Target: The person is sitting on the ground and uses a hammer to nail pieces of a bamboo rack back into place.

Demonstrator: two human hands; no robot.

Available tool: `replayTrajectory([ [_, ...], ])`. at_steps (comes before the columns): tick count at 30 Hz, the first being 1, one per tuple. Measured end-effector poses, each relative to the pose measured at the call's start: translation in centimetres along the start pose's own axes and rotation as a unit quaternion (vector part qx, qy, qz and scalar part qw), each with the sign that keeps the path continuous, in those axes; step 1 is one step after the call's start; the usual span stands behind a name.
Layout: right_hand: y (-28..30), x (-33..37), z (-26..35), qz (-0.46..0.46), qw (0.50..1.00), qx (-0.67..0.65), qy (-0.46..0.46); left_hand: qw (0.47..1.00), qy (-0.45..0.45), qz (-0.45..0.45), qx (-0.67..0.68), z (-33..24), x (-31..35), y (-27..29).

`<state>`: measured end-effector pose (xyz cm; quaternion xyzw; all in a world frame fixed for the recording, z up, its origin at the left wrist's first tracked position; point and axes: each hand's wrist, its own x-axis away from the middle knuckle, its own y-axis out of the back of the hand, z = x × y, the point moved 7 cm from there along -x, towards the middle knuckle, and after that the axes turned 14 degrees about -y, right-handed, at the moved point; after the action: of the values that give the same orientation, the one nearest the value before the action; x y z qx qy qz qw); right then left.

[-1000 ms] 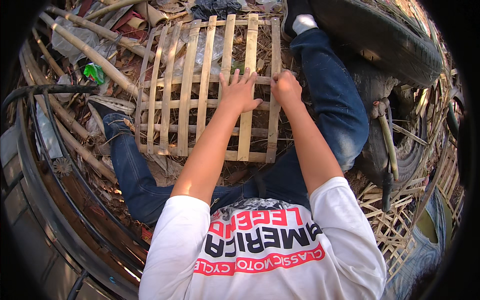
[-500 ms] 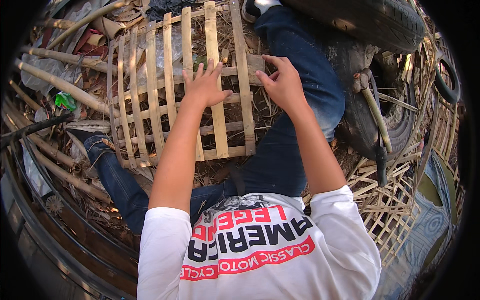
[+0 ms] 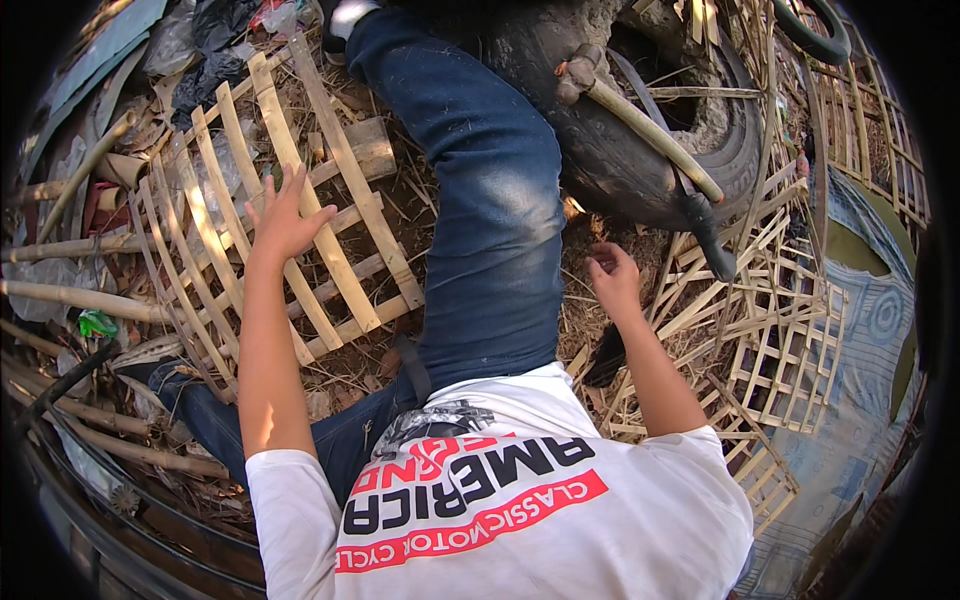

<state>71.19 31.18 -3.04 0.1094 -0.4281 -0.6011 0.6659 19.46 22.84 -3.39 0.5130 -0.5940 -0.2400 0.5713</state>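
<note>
The left grip was spread flat, fingers fanned and thumb out toward 2 o'clock, laid over slats without closing round any. The right grip stood well apart at about 4 o'clock from it, fingers curled low over the ground; whether they held anything small could not be told.

Bracing seemed the step in hand, and it looked best done with the palm's weight over a crossing of slat and crosspiece, since a thin strip could flex if pressed at mid-span. A slightly bent wrist and even pressure suited it, with the free hand reaching out without a twist of the body that might drag the work askew.

The slatted bamboo frame lay directly beneath the left grip, nearer its right-hand edge, so most slats ran off toward 9 o'clock. From the right grip it lay at about 10 o'clock, beyond the denim-clad right leg, which stretched between the two.

The worn tyre sat near the right grip, toward 12 o'clock. A hammer-like tool lay across it, wooden handle slanting toward 4 o'clock. The wooden block showed by the frame's outer slat, at 1 to 2 o'clock from the left grip. A dark handle hung at 2 o'clock from the right grip.
</note>
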Motion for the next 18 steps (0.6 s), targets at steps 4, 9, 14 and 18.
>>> replayTrajectory([
  [4,-3.1,-3.6,-3.2,-0.002,1.000,-0.001,0.008,1.000,-0.011,-0.006,0.023,0.4,-0.6,-0.3],
  [9,-5.8,-6.2,-5.7,-0.037,0.997,0.050,0.037,1.000,-0.005,-0.001,0.010,1.0,-0.5,-0.7],
  [14,-6.3,-5.7,-5.3,-0.060,0.993,0.029,0.100,1.000,-0.009,-0.009,-0.005,1.3,-0.7,-0.9],
  [18,-6.4,-4.4,-3.3,-0.099,0.967,0.136,0.191,1.000,-0.009,-0.002,-0.012,1.6,-0.5,-0.8],
])
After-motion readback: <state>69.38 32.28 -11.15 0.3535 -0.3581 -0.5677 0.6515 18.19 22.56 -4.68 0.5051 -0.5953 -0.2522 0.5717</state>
